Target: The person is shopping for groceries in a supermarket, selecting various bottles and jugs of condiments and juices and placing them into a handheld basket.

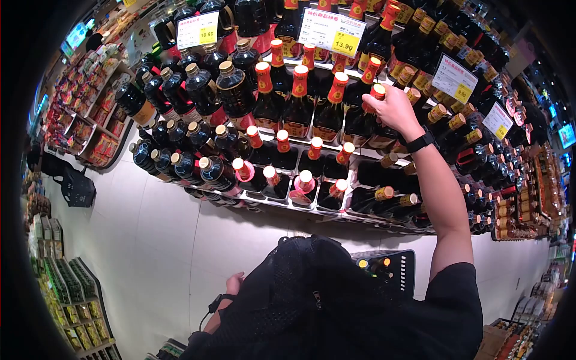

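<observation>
The right hand (393, 109) is raised to the shelf (264, 207), below and to the right of the 13.90 price tag (332, 30). Its fingers are closed around the neck of a red-capped bottle (377, 92); the cap shows just past the fingertips on the side nearer the tag. The bottle stands in its row, in the tier directly under the tag, with matching dark bottles touching it on both sides. A black wristband (420, 142) sits on the right wrist, further down and to the right of the tag.

The left hand (233, 283) hangs low, far below the tag and to its left, beside the person's dark garment. The garment hides part of it, so whether it is open or closed cannot be told. No item shows in it.

A dark basket (403, 277) sits far below the tag, slightly to its right, beside the right upper arm. Bottle tops show inside it.

A second price tag, marked 10.90 (197, 29), hangs level with the 13.90 tag, well to its left.
</observation>
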`<control>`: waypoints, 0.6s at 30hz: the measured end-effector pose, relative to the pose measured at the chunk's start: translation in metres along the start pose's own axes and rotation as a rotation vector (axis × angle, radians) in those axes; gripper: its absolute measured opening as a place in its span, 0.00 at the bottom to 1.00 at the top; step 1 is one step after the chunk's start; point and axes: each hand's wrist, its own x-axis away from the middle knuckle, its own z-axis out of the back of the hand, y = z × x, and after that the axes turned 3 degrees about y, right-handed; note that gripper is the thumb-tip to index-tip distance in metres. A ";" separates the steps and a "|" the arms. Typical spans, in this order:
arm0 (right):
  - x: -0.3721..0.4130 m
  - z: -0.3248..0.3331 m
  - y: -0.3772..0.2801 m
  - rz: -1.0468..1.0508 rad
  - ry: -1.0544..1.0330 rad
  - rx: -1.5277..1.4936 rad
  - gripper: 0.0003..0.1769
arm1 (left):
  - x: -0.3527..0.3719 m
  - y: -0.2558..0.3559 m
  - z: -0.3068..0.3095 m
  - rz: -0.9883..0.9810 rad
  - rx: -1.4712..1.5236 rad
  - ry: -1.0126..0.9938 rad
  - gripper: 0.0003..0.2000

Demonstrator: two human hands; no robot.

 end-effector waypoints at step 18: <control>0.002 0.002 -0.001 -0.032 -0.011 -0.027 0.26 | 0.003 0.003 -0.005 0.149 0.176 0.073 0.11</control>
